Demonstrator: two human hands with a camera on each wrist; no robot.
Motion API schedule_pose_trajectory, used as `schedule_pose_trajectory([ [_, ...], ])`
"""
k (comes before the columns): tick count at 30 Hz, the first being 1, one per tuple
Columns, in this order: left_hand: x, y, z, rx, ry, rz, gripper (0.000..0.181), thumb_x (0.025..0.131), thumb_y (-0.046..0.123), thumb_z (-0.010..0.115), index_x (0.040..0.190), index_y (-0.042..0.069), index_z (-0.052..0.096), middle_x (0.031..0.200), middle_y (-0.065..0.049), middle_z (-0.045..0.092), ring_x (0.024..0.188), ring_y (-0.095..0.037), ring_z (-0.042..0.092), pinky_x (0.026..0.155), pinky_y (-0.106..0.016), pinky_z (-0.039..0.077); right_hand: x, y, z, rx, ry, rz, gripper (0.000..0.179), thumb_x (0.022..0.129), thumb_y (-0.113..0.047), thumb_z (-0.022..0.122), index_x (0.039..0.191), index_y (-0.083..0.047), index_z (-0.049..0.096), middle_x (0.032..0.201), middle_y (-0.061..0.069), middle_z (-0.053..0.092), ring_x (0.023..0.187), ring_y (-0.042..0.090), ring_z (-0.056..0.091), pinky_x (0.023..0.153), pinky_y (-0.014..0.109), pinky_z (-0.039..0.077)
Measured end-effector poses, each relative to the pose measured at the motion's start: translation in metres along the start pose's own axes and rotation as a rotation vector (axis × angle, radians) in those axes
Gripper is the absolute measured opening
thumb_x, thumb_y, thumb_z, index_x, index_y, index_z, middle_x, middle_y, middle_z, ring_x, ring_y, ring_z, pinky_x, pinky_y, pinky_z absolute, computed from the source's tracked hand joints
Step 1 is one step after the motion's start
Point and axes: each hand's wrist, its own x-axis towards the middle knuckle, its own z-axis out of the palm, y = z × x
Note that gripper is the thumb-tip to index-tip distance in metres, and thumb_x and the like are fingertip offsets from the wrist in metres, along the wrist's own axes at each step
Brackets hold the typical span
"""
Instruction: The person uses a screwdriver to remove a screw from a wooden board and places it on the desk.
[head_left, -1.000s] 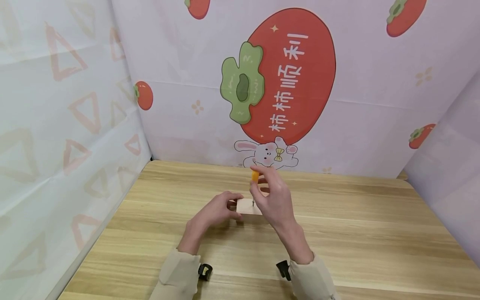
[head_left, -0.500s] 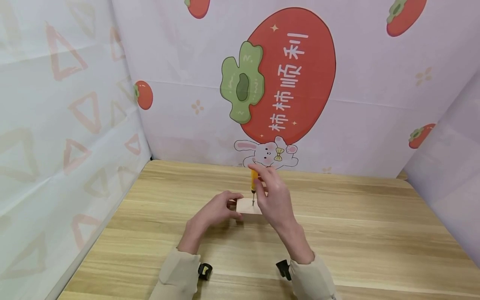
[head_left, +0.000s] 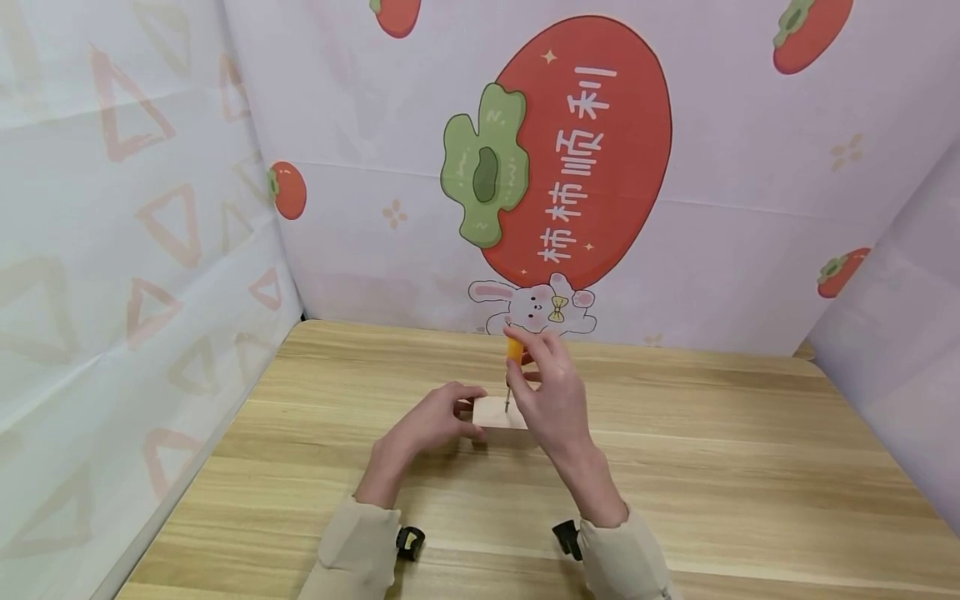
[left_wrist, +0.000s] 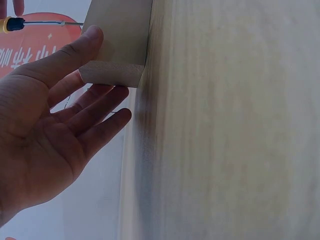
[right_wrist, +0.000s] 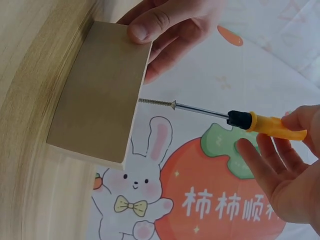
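Screwdriver (right_wrist: 240,120), yellow handle and black collar, stands near upright over the wooden block (right_wrist: 100,95), its shaft meeting the head of a screw (right_wrist: 156,102). The screw's point is at the block's top face; most of the thread shows. I cannot tell how deep it sits.

Right hand (head_left: 552,396): fingers curled loosely about the handle, one fingertip up by its butt end, thumb along the side. Left hand (head_left: 435,421): holds the block by its left end, thumb on the near long face, fingers round the far side, lower fingers loose below the end. Block rests on the wood-grain table (head_left: 712,500).

Handling, my estimate. Block: light, stiff, dry bare wood, so fair friction; being light, it may twist or rock if held only at the end. I would take it across both long faces, fingers low and away from the screw. Screwdriver: light, rigid steel shaft, smooth handle that might slip under a weak grip. I would hold the handle, not the shaft, with one finger bearing on the butt. Screw: hard and not fragile, but slim and likely to tip. The weak point, I judge, is the bit-to-head contact; a sideways push could unseat it. I favour pressure straight down the shaft.
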Motion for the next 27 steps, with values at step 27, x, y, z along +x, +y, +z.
schedule_pose_trajectory([
  [27,0.0009,-0.0006,-0.0008,0.015,-0.001,0.002,0.052,0.080,0.016,0.083,0.129,0.013,0.064,0.121,-0.004,0.064,0.117,-0.024,0.064,0.103,-0.042,0.051,0.0007,0.0024,0.0028,-0.030,0.006,-0.039,0.047,0.089,-0.001,0.069,0.133,-0.016,0.061,0.109,0.008,0.063,0.088,0.023,0.068,0.067,0.033,0.062],
])
